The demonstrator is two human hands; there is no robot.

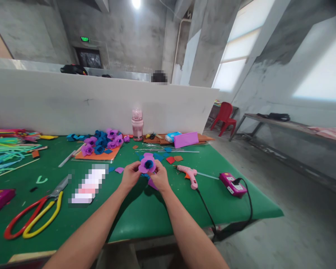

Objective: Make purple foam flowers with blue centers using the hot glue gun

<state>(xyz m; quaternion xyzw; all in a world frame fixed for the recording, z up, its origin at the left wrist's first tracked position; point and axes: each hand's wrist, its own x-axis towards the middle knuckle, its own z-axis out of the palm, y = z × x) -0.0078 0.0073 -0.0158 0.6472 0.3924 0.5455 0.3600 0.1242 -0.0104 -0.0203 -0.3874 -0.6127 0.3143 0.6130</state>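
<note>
Between my two hands is a paper flower point(148, 163) with purple outer petals and a dark blue centre, facing me. My left hand point(131, 174) pinches its left side, and my right hand point(159, 176) grips the right side; both sets of fingers are closed on the petals. Under the hands lie blue and purple paper pieces, partly hidden. A pink glue gun point(189, 175) rests right of my right hand, a clear glue stick point(208, 175) behind it. Finished-looking purple and blue flowers point(102, 141) sit in a cluster on an orange sheet point(112, 154) at the back left.
Scissors point(46, 209) with red and yellow handles lie at the left on the green table point(140, 220). A power strip point(233, 184) with a cord stands near the right edge. A pink bottle point(137, 125) is upright against the white partition point(100, 108). Colourful strips point(8, 149) spread far left.
</note>
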